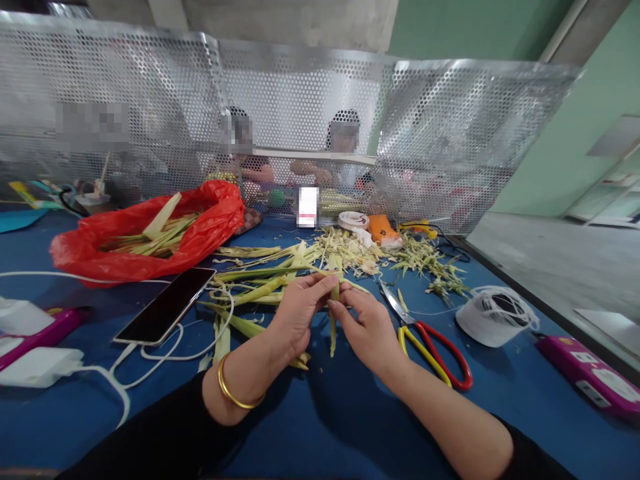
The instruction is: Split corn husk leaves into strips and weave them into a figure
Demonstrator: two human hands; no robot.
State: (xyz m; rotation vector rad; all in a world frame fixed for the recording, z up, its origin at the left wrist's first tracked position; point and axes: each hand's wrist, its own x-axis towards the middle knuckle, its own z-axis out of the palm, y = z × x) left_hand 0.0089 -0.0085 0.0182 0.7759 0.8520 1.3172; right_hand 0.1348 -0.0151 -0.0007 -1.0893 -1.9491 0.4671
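Observation:
My left hand (299,308) pinches a pale green plant strip (334,327) near the middle of the view, over the blue table. Close against it on the right, my right hand (367,327) has its thumb and fingers closed on the same strip. One end of the strip hangs down between the hands. Behind and to the left lie long green husk-like leaves (260,291), partly hidden by my left hand. A heap of short, dry scraps (350,250) sits just beyond my fingers.
Scissors (435,353) with red and yellow handles and a white string roll (495,317) lie right. A phone (167,305), white cables and a red bag (210,230) of leaves are left. Beyond the perforated screen (300,87) are two people.

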